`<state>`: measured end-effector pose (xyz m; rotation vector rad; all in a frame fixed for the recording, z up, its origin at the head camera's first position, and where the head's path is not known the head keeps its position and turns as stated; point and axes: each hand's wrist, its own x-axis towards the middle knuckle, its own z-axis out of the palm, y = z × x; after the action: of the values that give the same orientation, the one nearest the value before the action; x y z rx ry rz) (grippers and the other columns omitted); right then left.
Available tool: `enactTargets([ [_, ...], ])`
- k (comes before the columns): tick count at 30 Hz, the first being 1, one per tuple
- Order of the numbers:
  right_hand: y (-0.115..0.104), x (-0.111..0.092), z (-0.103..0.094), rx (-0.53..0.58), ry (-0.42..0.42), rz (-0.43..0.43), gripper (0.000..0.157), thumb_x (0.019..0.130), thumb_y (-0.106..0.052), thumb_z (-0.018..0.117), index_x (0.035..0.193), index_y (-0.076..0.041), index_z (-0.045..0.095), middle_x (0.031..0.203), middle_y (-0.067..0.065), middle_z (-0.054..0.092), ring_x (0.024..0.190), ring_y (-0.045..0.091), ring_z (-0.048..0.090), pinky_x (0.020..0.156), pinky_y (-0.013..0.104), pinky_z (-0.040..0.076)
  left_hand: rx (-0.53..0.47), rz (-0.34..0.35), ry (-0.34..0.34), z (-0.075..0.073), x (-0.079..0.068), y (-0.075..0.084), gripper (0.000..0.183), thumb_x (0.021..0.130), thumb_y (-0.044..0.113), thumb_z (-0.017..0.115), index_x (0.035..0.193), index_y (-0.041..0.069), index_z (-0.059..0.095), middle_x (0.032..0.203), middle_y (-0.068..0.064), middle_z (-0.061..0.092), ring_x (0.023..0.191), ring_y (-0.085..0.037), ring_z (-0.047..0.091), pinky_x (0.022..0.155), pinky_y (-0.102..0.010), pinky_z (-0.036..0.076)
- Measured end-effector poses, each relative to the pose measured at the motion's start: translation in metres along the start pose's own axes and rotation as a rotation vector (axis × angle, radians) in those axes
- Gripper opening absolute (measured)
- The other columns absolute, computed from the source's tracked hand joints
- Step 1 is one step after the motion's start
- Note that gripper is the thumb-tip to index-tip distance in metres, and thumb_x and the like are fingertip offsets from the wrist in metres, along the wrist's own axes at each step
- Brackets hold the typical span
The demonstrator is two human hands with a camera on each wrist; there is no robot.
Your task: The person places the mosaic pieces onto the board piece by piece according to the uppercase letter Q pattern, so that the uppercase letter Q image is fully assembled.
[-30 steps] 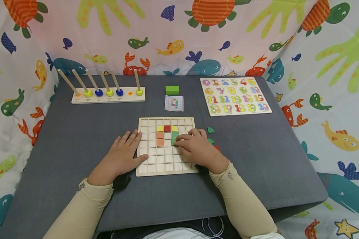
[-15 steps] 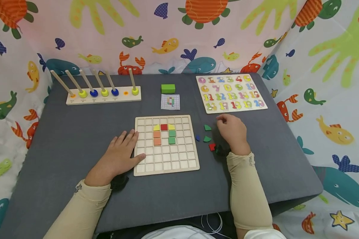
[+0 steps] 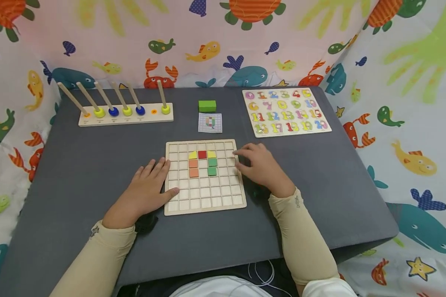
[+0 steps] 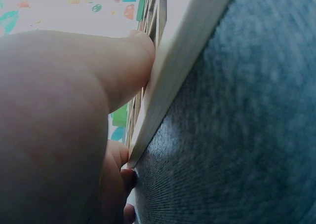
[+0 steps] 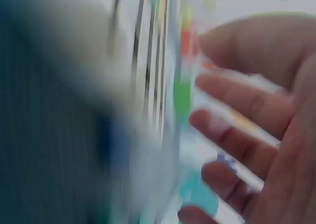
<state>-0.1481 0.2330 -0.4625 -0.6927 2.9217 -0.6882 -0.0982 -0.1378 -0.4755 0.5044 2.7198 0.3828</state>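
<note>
A square wooden grid board (image 3: pixel 206 192) lies on the dark grey table. In its upper part sit a red square tile (image 3: pixel 202 154) between two yellow tiles, two orange tiles (image 3: pixel 193 168) on the left and two green tiles (image 3: pixel 212 166) on the right. My left hand (image 3: pixel 148 194) rests on the board's left edge, fingers straight, thumb over the lower cells. Over the right edge hovers my right hand (image 3: pixel 263 169); the right wrist view shows its fingers (image 5: pixel 242 93) apart with nothing between them. A blurred blue piece (image 5: pixel 116 142) lies beside the board there.
Behind the board are a small pattern card (image 3: pixel 209 123) and a green block (image 3: pixel 207 106). A peg stand (image 3: pixel 126 116) with rings is at the back left, a number puzzle board (image 3: pixel 287 112) at the back right. Printed curtains surround the table.
My right hand left the green tile on the board, swung out right past the loose pieces, and is now back at the board's right edge, covering them. My left hand stays put.
</note>
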Motion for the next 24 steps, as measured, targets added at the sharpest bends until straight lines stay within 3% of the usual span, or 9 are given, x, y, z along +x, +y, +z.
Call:
enactTargets([
  [3,-0.021,-0.006,0.006,0.004,-0.038,-0.23,0.033,0.105,-0.024,0.071,0.135,-0.011,0.076,0.134,0.009,0.068,0.108,0.031,0.055,0.095,0.049,0.044,0.012,0.026,0.0,-0.002,0.009,0.007,0.099,0.105,0.065,0.052,0.172,0.006,0.008,0.178,-0.017,0.005,0.162,-0.042,0.0,0.127,-0.064,0.001],
  [5,-0.031,-0.009,0.009,-0.029,-0.066,-0.307,0.031,0.105,-0.023,0.07,0.133,-0.012,0.078,0.134,0.006,0.069,0.105,0.027,0.055,0.092,0.045,0.042,0.017,0.035,0.002,-0.003,0.012,0.011,0.099,0.105,0.065,0.052,0.172,0.006,0.009,0.178,-0.016,0.005,0.162,-0.041,0.001,0.127,-0.063,0.001],
  [9,-0.033,-0.007,0.008,-0.077,-0.071,-0.333,0.025,0.106,-0.023,0.068,0.124,-0.014,0.083,0.131,0.002,0.073,0.101,0.025,0.055,0.086,0.043,0.042,0.02,0.026,0.01,-0.007,0.011,0.011,0.099,0.105,0.064,0.054,0.172,0.005,0.01,0.178,-0.017,0.006,0.162,-0.042,0.003,0.127,-0.064,0.003],
  [11,-0.027,-0.003,0.002,-0.046,-0.033,-0.293,0.024,0.106,-0.024,0.068,0.121,-0.014,0.083,0.129,0.003,0.074,0.103,0.027,0.056,0.087,0.046,0.043,0.018,0.017,0.015,-0.008,0.007,0.009,0.099,0.105,0.063,0.054,0.171,0.004,0.011,0.177,-0.019,0.007,0.162,-0.043,0.003,0.127,-0.064,0.003],
  [14,-0.011,-0.001,-0.016,0.031,0.065,-0.143,0.025,0.105,-0.022,0.067,0.12,-0.011,0.083,0.124,0.007,0.074,0.106,0.031,0.058,0.091,0.05,0.045,0.014,-0.004,0.016,-0.01,0.001,0.003,0.099,0.105,0.063,0.054,0.172,0.004,0.01,0.178,-0.019,0.007,0.162,-0.043,0.001,0.127,-0.064,0.002],
  [17,0.005,-0.006,-0.035,0.023,0.112,0.129,0.026,0.104,-0.022,0.067,0.122,-0.01,0.081,0.116,0.008,0.074,0.105,0.033,0.062,0.09,0.053,0.05,-0.001,-0.013,0.036,-0.01,-0.004,-0.001,0.1,0.105,0.063,0.056,0.171,0.003,0.012,0.177,-0.02,0.009,0.162,-0.045,0.002,0.126,-0.065,0.003],
  [19,0.011,-0.015,-0.042,-0.032,0.047,0.33,0.03,0.103,-0.029,0.07,0.124,-0.01,0.079,0.115,0.01,0.075,0.103,0.034,0.065,0.087,0.055,0.052,-0.005,-0.012,0.045,-0.009,-0.006,-0.002,0.1,0.104,0.063,0.056,0.171,0.003,0.013,0.177,-0.02,0.01,0.162,-0.045,0.003,0.126,-0.065,0.004],
  [21,0.013,-0.026,-0.041,-0.076,-0.071,0.486,0.04,0.1,-0.039,0.073,0.127,-0.009,0.075,0.117,0.013,0.074,0.1,0.035,0.068,0.084,0.057,0.054,-0.012,-0.002,0.043,-0.007,-0.005,-0.002,0.099,0.105,0.063,0.056,0.171,0.002,0.014,0.177,-0.021,0.01,0.161,-0.045,0.004,0.126,-0.066,0.005],
  [24,0.009,-0.042,-0.031,-0.088,-0.195,0.616,0.054,0.096,-0.049,0.078,0.13,-0.008,0.071,0.12,0.015,0.074,0.099,0.035,0.069,0.083,0.056,0.054,-0.009,0.002,0.012,-0.003,-0.003,0.0,0.099,0.105,0.063,0.055,0.171,0.004,0.012,0.177,-0.02,0.009,0.162,-0.044,0.003,0.127,-0.065,0.004],
])
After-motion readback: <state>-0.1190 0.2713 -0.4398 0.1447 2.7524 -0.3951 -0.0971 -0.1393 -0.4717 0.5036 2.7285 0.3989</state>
